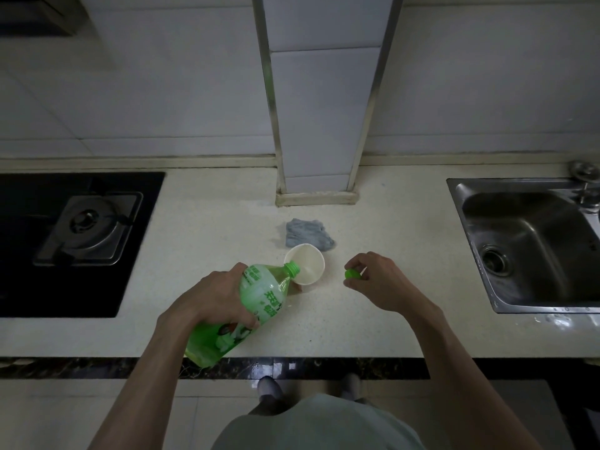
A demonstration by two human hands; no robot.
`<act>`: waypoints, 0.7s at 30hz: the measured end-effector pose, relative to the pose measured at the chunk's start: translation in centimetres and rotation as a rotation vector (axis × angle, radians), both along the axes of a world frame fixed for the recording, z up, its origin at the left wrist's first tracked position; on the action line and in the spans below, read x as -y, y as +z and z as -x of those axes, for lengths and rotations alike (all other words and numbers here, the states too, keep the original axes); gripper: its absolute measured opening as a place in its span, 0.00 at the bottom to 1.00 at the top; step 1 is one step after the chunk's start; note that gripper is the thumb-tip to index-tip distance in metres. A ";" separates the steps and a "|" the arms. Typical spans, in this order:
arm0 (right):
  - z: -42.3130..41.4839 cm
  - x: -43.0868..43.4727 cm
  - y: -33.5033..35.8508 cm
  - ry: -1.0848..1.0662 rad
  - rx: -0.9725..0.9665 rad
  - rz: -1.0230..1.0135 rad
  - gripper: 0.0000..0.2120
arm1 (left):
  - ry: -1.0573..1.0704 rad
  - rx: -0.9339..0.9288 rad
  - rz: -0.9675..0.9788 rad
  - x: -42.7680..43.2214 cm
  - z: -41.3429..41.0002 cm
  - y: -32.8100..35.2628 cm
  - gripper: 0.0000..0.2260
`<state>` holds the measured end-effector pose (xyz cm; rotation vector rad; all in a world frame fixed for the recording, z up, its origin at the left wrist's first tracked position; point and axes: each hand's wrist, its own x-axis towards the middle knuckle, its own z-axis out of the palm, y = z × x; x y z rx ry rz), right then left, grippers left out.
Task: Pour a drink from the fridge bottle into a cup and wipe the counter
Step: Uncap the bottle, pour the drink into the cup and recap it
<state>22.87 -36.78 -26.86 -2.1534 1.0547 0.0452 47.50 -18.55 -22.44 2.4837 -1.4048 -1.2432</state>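
The left grip (212,297) clasps the green bottle (259,293), tilted with its open neck at the rim of the white cup (308,264) on the table (324,329). To the right, the right grip (373,277) pinches the green cap (351,273). A grey cloth (308,235) lies just beyond the cup, on its far side.

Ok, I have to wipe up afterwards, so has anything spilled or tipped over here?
No spill shows around the cup at the mouth of the tilted bottle. Only the counter in front of the sink glistens, as if wet.

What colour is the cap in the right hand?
Green. The cap in the right hand shows best in the head view.
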 end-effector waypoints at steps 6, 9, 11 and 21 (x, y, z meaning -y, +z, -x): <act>-0.1 0.2 0.2 0.003 0.012 0.008 0.13 | 0.007 0.014 0.000 0.0 0.2 0.4 0.36; -0.2 0.4 0.3 0.007 0.013 0.006 0.14 | 0.011 0.016 0.001 0.0 0.2 0.6 0.36; -0.3 0.4 0.4 0.018 0.010 0.002 0.14 | 0.010 0.019 0.000 0.0 0.2 0.6 0.36; -1.1 0.5 0.5 0.031 -0.012 -0.003 0.15 | 0.025 0.021 -0.001 -0.2 -0.1 0.5 0.36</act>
